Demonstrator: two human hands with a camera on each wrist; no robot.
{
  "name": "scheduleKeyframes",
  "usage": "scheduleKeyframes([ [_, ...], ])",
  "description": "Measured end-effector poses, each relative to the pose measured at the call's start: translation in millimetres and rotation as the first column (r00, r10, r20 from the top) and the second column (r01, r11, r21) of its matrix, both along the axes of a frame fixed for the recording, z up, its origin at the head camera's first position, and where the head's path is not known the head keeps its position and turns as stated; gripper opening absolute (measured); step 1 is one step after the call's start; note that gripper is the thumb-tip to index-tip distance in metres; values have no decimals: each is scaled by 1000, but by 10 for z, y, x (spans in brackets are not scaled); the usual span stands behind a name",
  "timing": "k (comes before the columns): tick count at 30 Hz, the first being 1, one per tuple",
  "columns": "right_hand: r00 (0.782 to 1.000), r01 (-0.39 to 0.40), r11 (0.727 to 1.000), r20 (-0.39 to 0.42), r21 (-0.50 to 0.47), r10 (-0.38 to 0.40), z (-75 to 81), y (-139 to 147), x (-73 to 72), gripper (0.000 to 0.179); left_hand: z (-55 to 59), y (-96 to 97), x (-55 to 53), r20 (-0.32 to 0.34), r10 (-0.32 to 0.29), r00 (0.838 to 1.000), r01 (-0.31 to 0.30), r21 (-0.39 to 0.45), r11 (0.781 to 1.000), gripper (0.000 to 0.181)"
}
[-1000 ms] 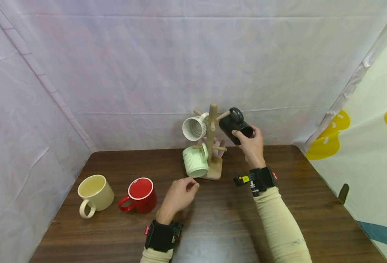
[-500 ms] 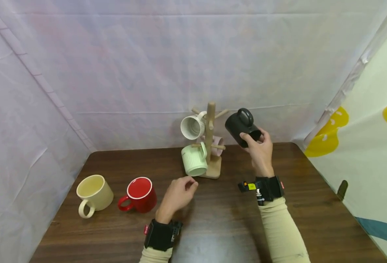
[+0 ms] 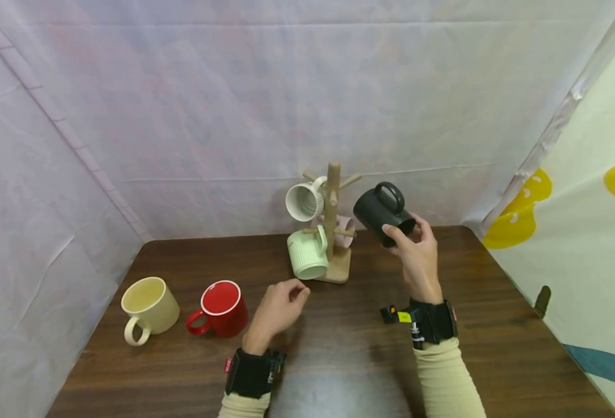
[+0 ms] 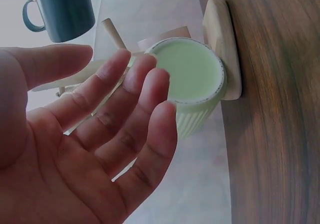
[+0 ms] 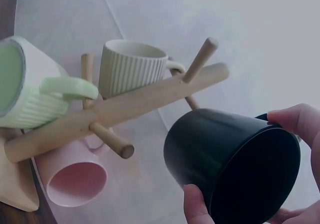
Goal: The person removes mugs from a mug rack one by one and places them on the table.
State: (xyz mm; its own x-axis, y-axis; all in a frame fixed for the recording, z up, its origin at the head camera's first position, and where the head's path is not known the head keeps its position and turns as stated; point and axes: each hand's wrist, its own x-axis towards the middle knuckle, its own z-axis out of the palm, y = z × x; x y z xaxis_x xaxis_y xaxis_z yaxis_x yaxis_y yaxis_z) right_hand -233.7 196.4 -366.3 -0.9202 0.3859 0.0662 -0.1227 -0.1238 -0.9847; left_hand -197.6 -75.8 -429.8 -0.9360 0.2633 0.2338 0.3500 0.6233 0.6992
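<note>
My right hand [image 3: 416,255] grips a black mug [image 3: 380,213] near its rim, holding it tilted in the air to the right of the wooden mug tree [image 3: 332,220]. The mug's handle faces up, off any peg. In the right wrist view, thumb and fingers pinch the black mug's [image 5: 210,144] rim. A white ribbed mug [image 3: 306,201] hangs on an upper peg, a light green mug [image 3: 307,254] on a lower one. Behind the post is a pink mug [image 3: 345,231]. My left hand [image 3: 278,310], loosely curled and holding nothing, hovers just before the green mug.
A red mug [image 3: 224,310] and a pale yellow mug [image 3: 153,307] stand upright on the left of the brown wooden table [image 3: 349,354]. A whitish sheet [image 3: 307,87] hangs behind the table, and a patterned cloth [image 3: 589,244] lies on the right.
The black mug has come away from the upper right peg, first rightward, then down and slightly nearer, in my right hand. My left hand has shifted slightly left and nearer.
</note>
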Motion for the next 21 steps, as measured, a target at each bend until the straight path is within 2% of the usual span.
scheduleKeyframes([
  [4, 999, -47, 999, 26, 26, 46, -16, -20, 86, 69, -7, -20, -9, 5, 12, 1000, -12, 3, 1000, 12],
  [14, 993, -108, 994, 41, 18, 107, -39, -49, 247, 64, -22, -82, -28, 33, 24, 999, -24, 1, 1000, 8],
  [21, 985, -165, 985, 57, 39, 163, -41, -53, 277, 65, 0, -107, -46, 22, 40, 999, -40, -7, 999, 8],
])
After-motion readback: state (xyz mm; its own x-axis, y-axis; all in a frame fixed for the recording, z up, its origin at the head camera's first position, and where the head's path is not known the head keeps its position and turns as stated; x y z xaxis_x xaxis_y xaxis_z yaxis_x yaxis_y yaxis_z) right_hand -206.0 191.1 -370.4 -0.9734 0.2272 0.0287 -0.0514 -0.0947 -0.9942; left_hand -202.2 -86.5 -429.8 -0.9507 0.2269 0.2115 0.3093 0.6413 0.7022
